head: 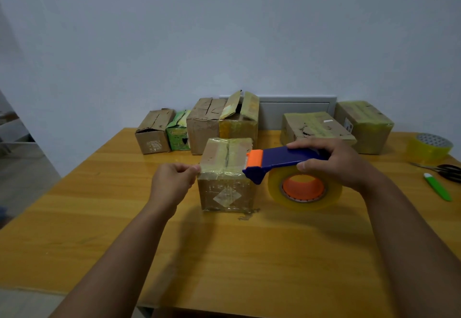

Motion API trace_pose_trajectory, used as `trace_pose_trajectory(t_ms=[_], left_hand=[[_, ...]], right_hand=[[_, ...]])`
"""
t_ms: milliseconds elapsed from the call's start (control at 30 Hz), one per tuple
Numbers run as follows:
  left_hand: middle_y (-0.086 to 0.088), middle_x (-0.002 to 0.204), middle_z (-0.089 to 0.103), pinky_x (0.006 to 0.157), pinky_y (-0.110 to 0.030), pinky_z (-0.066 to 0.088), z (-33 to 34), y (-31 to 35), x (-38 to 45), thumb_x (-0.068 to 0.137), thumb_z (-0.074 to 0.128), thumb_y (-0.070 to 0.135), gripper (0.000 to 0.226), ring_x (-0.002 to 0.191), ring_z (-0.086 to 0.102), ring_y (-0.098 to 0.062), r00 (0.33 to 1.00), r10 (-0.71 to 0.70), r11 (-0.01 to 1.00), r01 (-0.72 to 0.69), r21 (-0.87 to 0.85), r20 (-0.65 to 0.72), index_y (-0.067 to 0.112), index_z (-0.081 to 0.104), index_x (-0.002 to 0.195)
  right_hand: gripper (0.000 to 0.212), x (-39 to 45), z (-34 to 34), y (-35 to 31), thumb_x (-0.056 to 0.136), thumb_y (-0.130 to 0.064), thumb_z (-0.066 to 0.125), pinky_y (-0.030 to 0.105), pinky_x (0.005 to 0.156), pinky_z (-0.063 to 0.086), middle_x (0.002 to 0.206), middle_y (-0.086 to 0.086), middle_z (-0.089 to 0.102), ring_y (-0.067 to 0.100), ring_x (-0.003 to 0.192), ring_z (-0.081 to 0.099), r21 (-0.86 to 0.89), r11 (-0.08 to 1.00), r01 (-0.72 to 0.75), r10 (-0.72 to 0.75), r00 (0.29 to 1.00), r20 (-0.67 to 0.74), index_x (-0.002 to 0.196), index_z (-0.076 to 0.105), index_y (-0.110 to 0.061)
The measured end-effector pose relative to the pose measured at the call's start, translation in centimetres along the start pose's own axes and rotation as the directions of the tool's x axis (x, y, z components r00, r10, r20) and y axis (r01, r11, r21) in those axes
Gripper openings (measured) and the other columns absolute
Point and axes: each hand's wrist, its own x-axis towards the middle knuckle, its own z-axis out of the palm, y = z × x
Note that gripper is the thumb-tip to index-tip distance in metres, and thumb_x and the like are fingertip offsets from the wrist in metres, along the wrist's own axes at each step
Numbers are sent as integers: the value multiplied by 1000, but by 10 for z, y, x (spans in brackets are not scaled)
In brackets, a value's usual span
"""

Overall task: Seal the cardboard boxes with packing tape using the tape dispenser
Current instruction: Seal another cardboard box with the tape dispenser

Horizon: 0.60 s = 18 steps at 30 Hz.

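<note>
A wooden table (99,218) fills the view, with a row of worn cardboard boxes (209,125) lined along the far edge by the wall. Nearer, at the middle, sits a small taped box (225,180). Right hand (334,160) is wrapped around the blue-and-orange tape dispenser (282,165), its nose at the box's top right edge. Left hand (172,180) pinches what looks like the tape end at the top left edge. Far right: spare tape roll (430,146), scissors (446,170), green cutter (437,186).
</note>
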Motion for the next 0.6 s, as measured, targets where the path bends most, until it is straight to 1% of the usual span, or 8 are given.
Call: trace_pose_trajectory(t_ms=[100,200,300,367,400,433,500,600], left_hand=[[-10,70,62,67,-36,47,2,-3,3,91,66,21,17,70,55,-21,998,-59,994,63,-95,38,6,70,83],[-6,70,56,63,-32,45,4,-7,7,92,62,24,20,68,53,-20,969,-208,953,232,-197,133,5,63,99],[-7,82,58,67,-34,46,5,-13,10,92,57,39,33,75,58,-21,931,-307,932,336,-134,199,12,57,112],[-5,99,58,68,-33,46,8,-18,7,92,58,46,36,85,57,-17,977,-199,979,202,-36,75,17,53,113],[-4,105,58,68,-31,45,9,-22,4,92,58,45,34,89,55,-15,998,-31,997,34,67,-45,19,54,112],[-2,110,57,68,-28,44,10,-24,-2,93,57,43,31,93,54,-12,975,182,971,-158,181,-127,20,55,113],[6,119,55,71,-23,43,14,-27,-13,96,53,39,32,100,50,-6,868,490,835,-442,328,-80,18,59,121],[9,130,50,77,-15,40,22,-33,-20,93,59,30,42,107,43,1,843,534,761,-509,402,56,16,55,133]], right_hand=[[41,-1,3,5,70,-44,68,10,67,49,117,-15,58,-7,96,56,-1,1000,-16,16,1000,14,110,63,-50],[39,-4,8,11,70,-43,69,13,69,50,117,-15,60,-3,96,58,27,999,-28,27,999,21,107,66,-54],[40,-7,11,16,70,-40,69,14,71,51,118,-14,60,-1,96,59,64,997,-38,37,999,9,108,67,-52],[40,-9,14,18,70,-38,70,14,70,51,116,-12,61,0,93,59,89,995,-40,40,999,-4,109,67,-48],[41,-10,15,19,70,-36,70,14,69,50,115,-11,62,2,92,60,105,994,-38,40,999,-11,110,68,-47],[41,-11,16,20,70,-35,70,15,69,51,113,-9,63,4,91,61,121,992,-39,42,999,-16,110,68,-45],[42,-12,18,22,70,-33,71,18,70,52,112,-6,64,7,91,62,156,987,-44,48,999,-19,110,70,-44],[42,-12,21,24,70,-33,71,19,70,52,113,-6,64,7,91,62,168,985,-46,50,999,-18,110,69,-47]])
